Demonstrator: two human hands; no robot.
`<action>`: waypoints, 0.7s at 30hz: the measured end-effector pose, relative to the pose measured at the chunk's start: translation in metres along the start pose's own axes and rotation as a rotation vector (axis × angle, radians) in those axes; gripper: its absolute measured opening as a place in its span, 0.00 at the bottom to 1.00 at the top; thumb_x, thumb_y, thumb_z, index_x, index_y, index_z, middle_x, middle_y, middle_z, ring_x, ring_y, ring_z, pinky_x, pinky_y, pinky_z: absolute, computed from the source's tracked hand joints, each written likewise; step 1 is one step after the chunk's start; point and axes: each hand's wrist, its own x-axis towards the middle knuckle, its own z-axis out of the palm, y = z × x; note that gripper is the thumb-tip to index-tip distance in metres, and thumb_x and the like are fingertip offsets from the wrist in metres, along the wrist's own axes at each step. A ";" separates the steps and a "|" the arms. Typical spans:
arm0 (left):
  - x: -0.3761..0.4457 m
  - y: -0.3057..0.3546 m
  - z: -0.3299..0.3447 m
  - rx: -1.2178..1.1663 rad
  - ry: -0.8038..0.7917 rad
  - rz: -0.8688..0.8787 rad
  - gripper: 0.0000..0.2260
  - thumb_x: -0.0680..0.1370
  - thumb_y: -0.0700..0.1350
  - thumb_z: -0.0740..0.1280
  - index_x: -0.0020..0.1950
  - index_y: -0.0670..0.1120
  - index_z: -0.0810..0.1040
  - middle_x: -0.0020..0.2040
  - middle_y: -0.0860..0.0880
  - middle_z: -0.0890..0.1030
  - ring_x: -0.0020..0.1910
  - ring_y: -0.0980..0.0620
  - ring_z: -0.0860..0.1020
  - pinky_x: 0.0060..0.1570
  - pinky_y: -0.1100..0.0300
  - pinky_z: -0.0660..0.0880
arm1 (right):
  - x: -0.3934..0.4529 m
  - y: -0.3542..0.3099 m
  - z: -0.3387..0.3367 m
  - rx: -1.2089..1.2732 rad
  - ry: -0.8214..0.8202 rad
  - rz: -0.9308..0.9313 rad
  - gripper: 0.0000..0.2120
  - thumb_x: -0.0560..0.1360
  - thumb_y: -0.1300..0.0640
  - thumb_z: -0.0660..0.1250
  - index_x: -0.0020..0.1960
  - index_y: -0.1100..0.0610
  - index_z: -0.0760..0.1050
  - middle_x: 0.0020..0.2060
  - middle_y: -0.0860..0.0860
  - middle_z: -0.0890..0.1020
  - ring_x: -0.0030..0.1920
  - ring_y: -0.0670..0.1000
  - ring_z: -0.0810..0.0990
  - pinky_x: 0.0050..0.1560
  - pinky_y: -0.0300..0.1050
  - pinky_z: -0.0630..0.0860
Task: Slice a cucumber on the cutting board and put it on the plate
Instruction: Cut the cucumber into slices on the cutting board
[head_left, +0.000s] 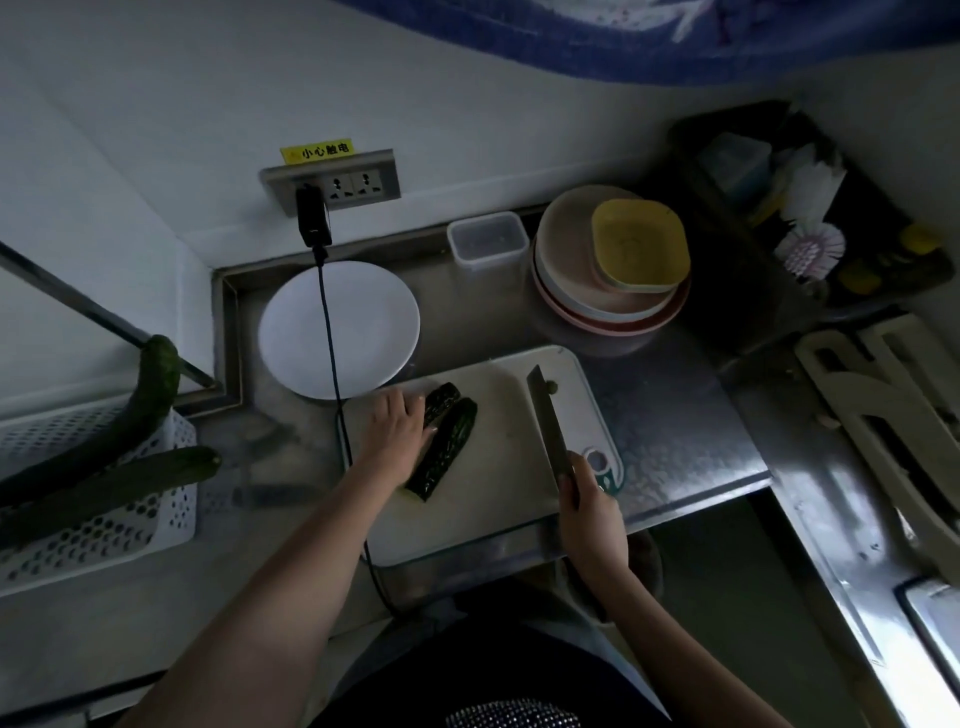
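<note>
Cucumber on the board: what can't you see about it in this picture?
Head view only:
- Cucumber pieces: the left hand covers their left side.
- Cut faces: too dark and blurred to tell.
- Knife handle: hidden inside the right hand.
- Cutting board: left edge hidden by the forearm.

The left hand (397, 426) covers the left ends of the cucumber halves (444, 441). The right hand (589, 501) conceals the knife (548, 423) handle. The black cable (332, 353) crosses the white plate (291, 332). The left picture edge cuts off the white basket (104, 530) and the whole cucumbers (119, 483) in it. Contents of the dark tray (810, 208) at far right are blurred. Cut faces are too dim to read.
</note>
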 end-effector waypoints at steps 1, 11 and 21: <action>-0.001 -0.001 0.002 -0.005 0.007 0.002 0.21 0.80 0.51 0.61 0.65 0.37 0.69 0.59 0.34 0.71 0.57 0.37 0.70 0.54 0.48 0.70 | 0.000 0.001 0.000 0.002 0.004 0.002 0.12 0.81 0.54 0.55 0.64 0.45 0.66 0.42 0.47 0.80 0.36 0.50 0.80 0.35 0.56 0.80; -0.023 0.016 0.005 0.169 0.105 0.151 0.23 0.68 0.62 0.69 0.42 0.41 0.77 0.39 0.42 0.76 0.39 0.44 0.74 0.37 0.54 0.70 | -0.003 0.004 0.001 0.017 0.006 -0.011 0.12 0.81 0.54 0.55 0.63 0.45 0.66 0.40 0.48 0.80 0.34 0.49 0.79 0.33 0.54 0.79; -0.029 0.028 0.003 0.254 0.102 0.289 0.20 0.59 0.56 0.77 0.37 0.41 0.78 0.34 0.43 0.75 0.32 0.45 0.73 0.31 0.56 0.68 | -0.004 0.003 0.000 0.009 0.010 -0.020 0.13 0.81 0.53 0.55 0.65 0.46 0.66 0.41 0.48 0.80 0.36 0.49 0.79 0.34 0.53 0.79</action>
